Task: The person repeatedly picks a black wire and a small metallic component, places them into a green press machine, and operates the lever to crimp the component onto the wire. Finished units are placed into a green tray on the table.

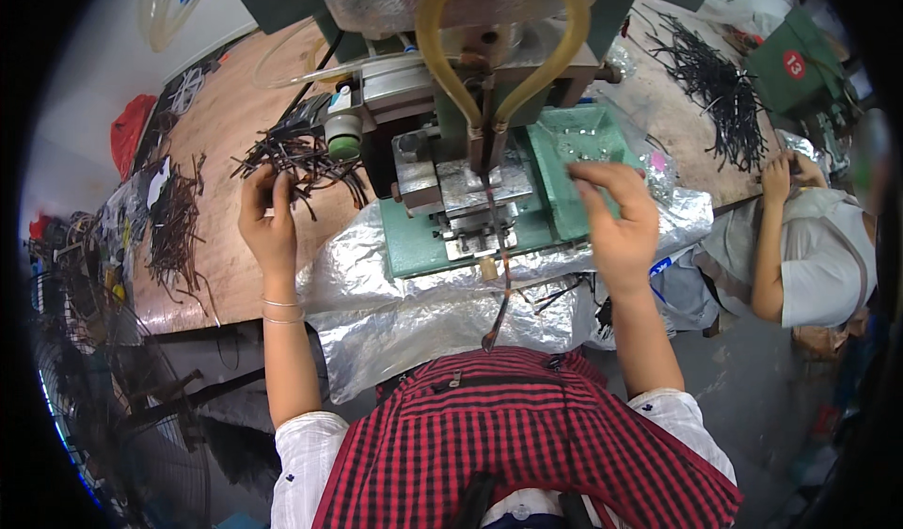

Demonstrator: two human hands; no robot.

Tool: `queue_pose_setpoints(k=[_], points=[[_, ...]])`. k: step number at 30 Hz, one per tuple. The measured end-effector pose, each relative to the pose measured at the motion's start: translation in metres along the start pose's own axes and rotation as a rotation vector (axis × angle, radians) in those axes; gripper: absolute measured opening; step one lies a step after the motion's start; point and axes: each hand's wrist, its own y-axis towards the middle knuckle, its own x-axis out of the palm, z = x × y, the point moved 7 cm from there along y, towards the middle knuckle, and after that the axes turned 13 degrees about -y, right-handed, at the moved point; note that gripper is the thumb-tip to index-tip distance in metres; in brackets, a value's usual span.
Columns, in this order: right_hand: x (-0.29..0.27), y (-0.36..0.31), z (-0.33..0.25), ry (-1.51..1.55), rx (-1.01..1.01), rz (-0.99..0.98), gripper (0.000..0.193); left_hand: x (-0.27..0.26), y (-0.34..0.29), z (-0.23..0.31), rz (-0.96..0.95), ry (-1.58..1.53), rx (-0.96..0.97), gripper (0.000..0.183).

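Note:
My left hand (267, 219) is at the near edge of a pile of short dark wires (315, 162), its thumb and forefinger apart. My right hand (621, 223) is over the right side of a green tray (557, 186) with small shiny pieces in it. Its thumb and forefinger are also apart, and I see nothing between them. Between my hands stands a bench press machine with a metal die block (484, 190). A thin dark wire (505, 289) hangs from the die toward me, its lower end near my checked apron (470, 426).
Silver foil (362, 308) covers the bench front beneath the machine's green base (414, 261). More wire bundles lie at left (174, 228) and far right (720, 96). A yellowish hose (428, 21) loops above the die. Another person (814, 237) sits at the right.

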Motion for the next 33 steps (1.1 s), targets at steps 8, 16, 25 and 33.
queue_pose_setpoints(k=[8,16,25,33], points=[[0.058,0.012,-0.031,0.505,0.238,0.073,0.043,0.069,-0.032,0.054,0.021,-0.388,-0.080,0.009],[0.053,0.020,-0.057,0.683,0.273,-0.007,0.053,0.094,-0.040,0.195,-0.224,-0.214,0.581,0.019],[0.022,0.030,-0.020,0.475,0.192,-0.251,0.059,0.157,-0.071,0.197,-0.496,0.049,0.901,0.020],[0.020,-0.017,0.102,-0.136,0.307,-0.026,0.025,0.160,-0.074,0.190,-0.468,0.035,0.913,0.021]])
